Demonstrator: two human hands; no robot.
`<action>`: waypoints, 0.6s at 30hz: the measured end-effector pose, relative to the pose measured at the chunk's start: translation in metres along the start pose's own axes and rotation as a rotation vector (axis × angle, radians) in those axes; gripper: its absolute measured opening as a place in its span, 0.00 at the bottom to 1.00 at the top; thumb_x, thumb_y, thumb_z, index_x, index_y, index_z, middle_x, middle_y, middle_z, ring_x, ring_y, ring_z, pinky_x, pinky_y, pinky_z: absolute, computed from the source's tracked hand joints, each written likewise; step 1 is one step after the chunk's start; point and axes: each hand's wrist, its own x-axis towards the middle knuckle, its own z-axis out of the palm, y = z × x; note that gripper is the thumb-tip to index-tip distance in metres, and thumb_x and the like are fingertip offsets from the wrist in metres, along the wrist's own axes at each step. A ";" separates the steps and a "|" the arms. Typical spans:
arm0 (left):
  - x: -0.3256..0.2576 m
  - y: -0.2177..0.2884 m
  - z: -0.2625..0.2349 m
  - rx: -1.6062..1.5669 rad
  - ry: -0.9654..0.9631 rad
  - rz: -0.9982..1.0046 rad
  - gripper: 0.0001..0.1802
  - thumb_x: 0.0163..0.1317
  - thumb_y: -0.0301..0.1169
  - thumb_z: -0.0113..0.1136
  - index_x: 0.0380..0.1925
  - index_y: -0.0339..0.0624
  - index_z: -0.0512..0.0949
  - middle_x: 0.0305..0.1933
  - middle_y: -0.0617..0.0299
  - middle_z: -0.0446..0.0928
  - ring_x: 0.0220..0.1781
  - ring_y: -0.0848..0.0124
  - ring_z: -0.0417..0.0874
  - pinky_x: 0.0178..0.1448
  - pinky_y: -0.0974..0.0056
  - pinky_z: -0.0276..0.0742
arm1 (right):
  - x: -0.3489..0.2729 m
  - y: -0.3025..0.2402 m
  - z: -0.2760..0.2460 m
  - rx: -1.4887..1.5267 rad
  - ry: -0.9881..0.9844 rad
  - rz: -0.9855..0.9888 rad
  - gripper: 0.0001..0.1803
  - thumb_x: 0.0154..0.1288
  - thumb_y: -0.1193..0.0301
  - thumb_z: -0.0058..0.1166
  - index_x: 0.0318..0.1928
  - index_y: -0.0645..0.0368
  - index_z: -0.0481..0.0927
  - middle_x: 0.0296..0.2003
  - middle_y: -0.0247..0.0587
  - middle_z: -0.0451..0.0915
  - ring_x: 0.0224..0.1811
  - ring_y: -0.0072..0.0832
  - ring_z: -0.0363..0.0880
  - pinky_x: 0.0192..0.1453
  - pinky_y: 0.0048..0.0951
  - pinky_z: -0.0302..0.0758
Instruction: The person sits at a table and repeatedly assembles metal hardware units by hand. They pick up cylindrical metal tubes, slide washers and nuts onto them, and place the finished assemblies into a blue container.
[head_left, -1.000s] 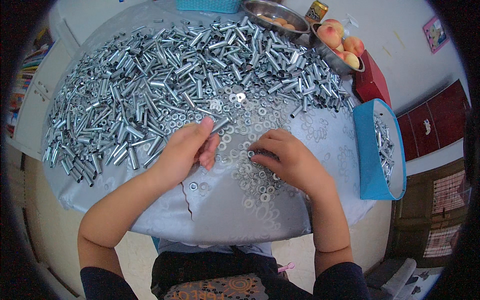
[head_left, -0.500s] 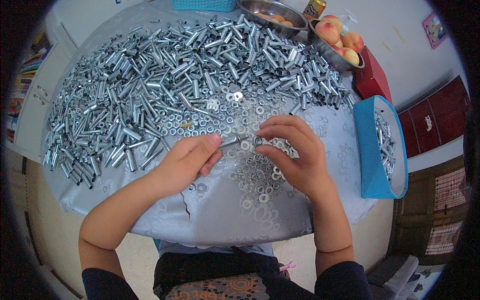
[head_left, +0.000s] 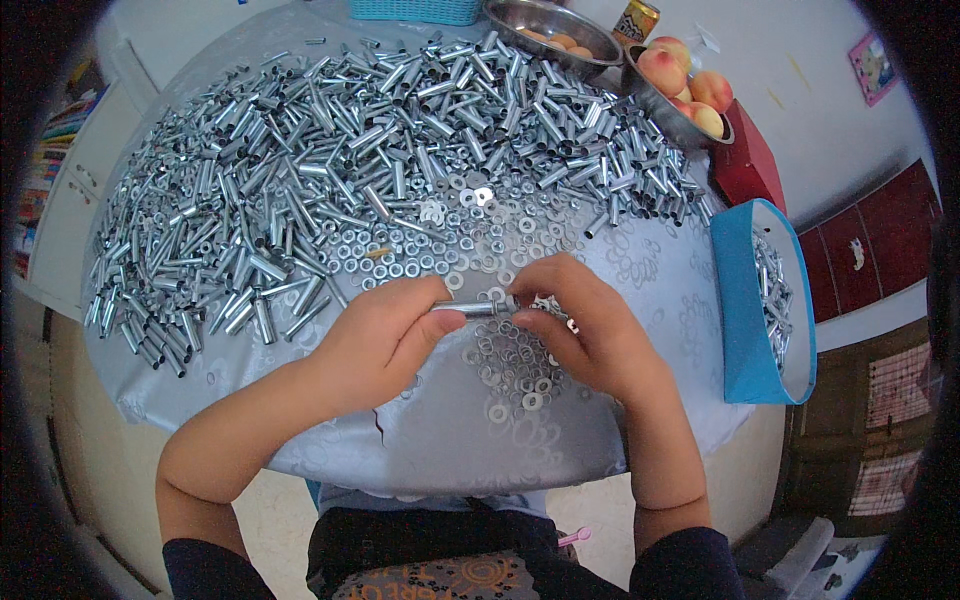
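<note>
My left hand [head_left: 375, 335] is closed on a silver expansion bolt [head_left: 466, 310], its sleeve pinched between thumb and fingers. The bolt lies nearly level, its far end pointing right. At that end my right hand [head_left: 585, 325] pinches a small metal nut [head_left: 506, 306]; the fingertips partly hide it, so how far it sits on the thread cannot be told. Loose flat washers [head_left: 510, 362] are spread on the tablecloth just below and behind the right fingers. Beyond the hands lie rows of hex nuts [head_left: 397, 255] and a large heap of metal sleeves and bolts [head_left: 370, 140].
At the right edge stands a blue fabric bin [head_left: 745, 300] with assembled bolts inside. Farther back are a red box [head_left: 748, 160], a metal bowl of peaches [head_left: 670, 115], a steel bowl of eggs [head_left: 600, 62], a can [head_left: 635, 22] and a blue basket [head_left: 415, 10].
My hands have come together. The nut in my right fingers has gone from beside the bolt to its end, and the bolt has dropped slightly and turned level.
</note>
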 end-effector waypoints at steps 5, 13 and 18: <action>-0.001 0.003 0.007 -0.036 0.066 0.045 0.10 0.61 0.34 0.48 0.29 0.37 0.70 0.23 0.50 0.68 0.27 0.52 0.71 0.32 0.57 0.65 | -0.005 0.000 0.002 -0.052 -0.095 0.095 0.06 0.61 0.70 0.46 0.33 0.61 0.71 0.28 0.49 0.71 0.31 0.46 0.71 0.35 0.39 0.68; 0.002 0.009 0.002 -0.044 0.018 -0.067 0.13 0.63 0.34 0.45 0.25 0.36 0.68 0.21 0.50 0.68 0.25 0.53 0.70 0.30 0.58 0.64 | -0.003 0.000 0.004 0.038 -0.058 0.161 0.08 0.62 0.70 0.45 0.34 0.63 0.72 0.29 0.49 0.73 0.32 0.46 0.72 0.36 0.39 0.69; 0.003 0.009 0.001 -0.114 0.023 -0.095 0.15 0.65 0.37 0.43 0.25 0.36 0.67 0.19 0.52 0.66 0.21 0.55 0.69 0.27 0.60 0.63 | -0.005 -0.001 0.004 -0.008 0.021 0.155 0.09 0.61 0.69 0.48 0.37 0.61 0.74 0.32 0.48 0.76 0.35 0.45 0.74 0.38 0.37 0.70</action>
